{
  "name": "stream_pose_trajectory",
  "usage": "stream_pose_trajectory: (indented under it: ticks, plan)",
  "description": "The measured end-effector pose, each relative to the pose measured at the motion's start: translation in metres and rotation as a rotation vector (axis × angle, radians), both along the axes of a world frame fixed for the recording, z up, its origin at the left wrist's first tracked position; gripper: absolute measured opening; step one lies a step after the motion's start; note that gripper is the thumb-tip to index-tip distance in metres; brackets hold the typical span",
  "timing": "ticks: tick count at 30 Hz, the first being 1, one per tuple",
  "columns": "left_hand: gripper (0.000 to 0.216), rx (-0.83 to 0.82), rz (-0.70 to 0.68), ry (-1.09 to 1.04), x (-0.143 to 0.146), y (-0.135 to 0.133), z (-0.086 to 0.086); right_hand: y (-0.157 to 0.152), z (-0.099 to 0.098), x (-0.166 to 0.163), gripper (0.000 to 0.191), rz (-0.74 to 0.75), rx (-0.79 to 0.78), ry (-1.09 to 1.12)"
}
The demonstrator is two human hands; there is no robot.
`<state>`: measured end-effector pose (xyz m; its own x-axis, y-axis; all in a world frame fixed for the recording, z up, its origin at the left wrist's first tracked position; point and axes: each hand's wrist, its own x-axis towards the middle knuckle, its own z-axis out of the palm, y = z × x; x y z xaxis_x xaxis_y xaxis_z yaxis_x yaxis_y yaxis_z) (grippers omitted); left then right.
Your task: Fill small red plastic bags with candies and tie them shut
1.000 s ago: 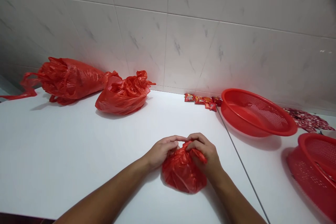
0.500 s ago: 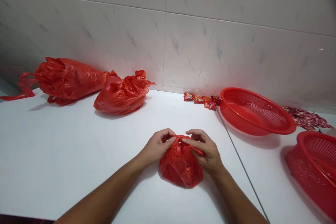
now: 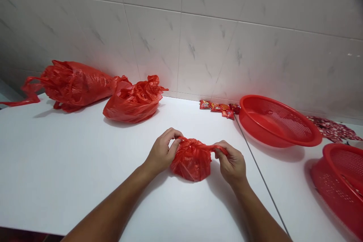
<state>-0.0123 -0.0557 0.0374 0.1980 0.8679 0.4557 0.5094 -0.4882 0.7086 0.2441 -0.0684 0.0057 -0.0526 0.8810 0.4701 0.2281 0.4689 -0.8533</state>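
A small red plastic bag [image 3: 193, 162] rests on the white table in front of me, its top gathered and twisted. My left hand [image 3: 164, 149] pinches the left end of the twisted top between thumb and fingers. At the other side, my right hand [image 3: 231, 160] is closed around the right-hand handle, which is stretched sideways away from the bag. What the bag contains is hidden by the red plastic.
Against the tiled wall lie a bundle of red plastic bags [image 3: 76, 85] and an opened red bag [image 3: 132, 107]. Small red packets [image 3: 215, 107] sit beside a red plastic basket [image 3: 265, 136]. A second red basket [image 3: 334, 185] and a patterned cloth [image 3: 334, 128] are at right.
My hands have moved apart, drawing the bag's top out sideways into a tight twist. My right hand now grips the handle farther right, and the bag looks lower and more compact.
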Motion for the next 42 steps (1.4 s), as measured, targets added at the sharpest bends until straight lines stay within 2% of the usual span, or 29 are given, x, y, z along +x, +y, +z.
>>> stream_pose_trajectory:
  ticks: [4, 7, 12, 16, 18, 20, 23, 26, 28, 31, 32, 35, 36, 38, 42]
  plan:
    - [0.025, 0.381, 0.124, 0.24, -0.007, 0.008, -0.005, -0.001, 0.001, -0.001, 0.022, -0.062, -0.094, 0.022]
    - [0.024, 0.517, 0.242, 0.365, -0.014, 0.013, -0.007, -0.002, 0.005, 0.0, 0.021, -0.082, -0.104, 0.014]
    - [0.019, 0.484, 0.344, 0.457, -0.029, 0.023, -0.009, 0.009, 0.003, 0.01, 0.022, -0.094, -0.118, -0.106]
    - [0.019, 0.369, 0.426, 0.524, -0.037, 0.032, -0.018, 0.03, -0.008, 0.022, 0.028, -0.118, -0.274, -0.195]
    - [0.02, 0.285, 0.43, 0.474, -0.035, 0.033, -0.022, 0.036, -0.012, 0.027, 0.032, -0.121, -0.334, -0.194]
    - [0.019, 0.192, 0.391, 0.324, -0.028, 0.029, -0.022, 0.035, -0.012, 0.029, 0.034, -0.104, -0.362, -0.12]
    - [0.016, 0.043, 0.265, -0.014, -0.011, 0.018, -0.019, 0.028, -0.007, 0.029, 0.035, 0.057, -0.39, 0.136]
    - [0.021, -0.086, 0.071, -0.288, 0.007, 0.004, -0.013, 0.019, -0.002, 0.022, 0.042, 0.268, -0.483, 0.351]
    - [0.028, -0.133, -0.096, -0.351, 0.015, -0.006, -0.011, 0.014, -0.001, 0.013, 0.054, 0.387, -0.561, 0.399]
    - [0.026, -0.112, -0.312, -0.208, 0.021, -0.016, -0.015, 0.008, -0.004, -0.002, 0.051, 0.501, -0.571, 0.447]
    - [0.036, -0.088, -0.353, -0.121, 0.022, -0.018, -0.018, 0.006, -0.006, -0.007, 0.048, 0.519, -0.555, 0.458]
    - [0.099, -0.045, -0.394, 0.096, 0.025, -0.02, -0.03, 0.002, -0.01, -0.015, 0.044, 0.576, -0.518, 0.408]
    - [0.108, -0.049, -0.382, 0.129, 0.026, -0.02, -0.034, 0.001, -0.01, -0.015, 0.045, 0.597, -0.504, 0.361]
    - [0.101, -0.09, -0.345, 0.15, 0.03, -0.018, -0.038, 0.0, -0.006, -0.014, 0.046, 0.629, -0.463, 0.247]
    - [0.062, -0.213, -0.3, 0.095, 0.034, -0.015, -0.033, 0.003, 0.0, -0.006, 0.043, 0.672, -0.39, 0.149]
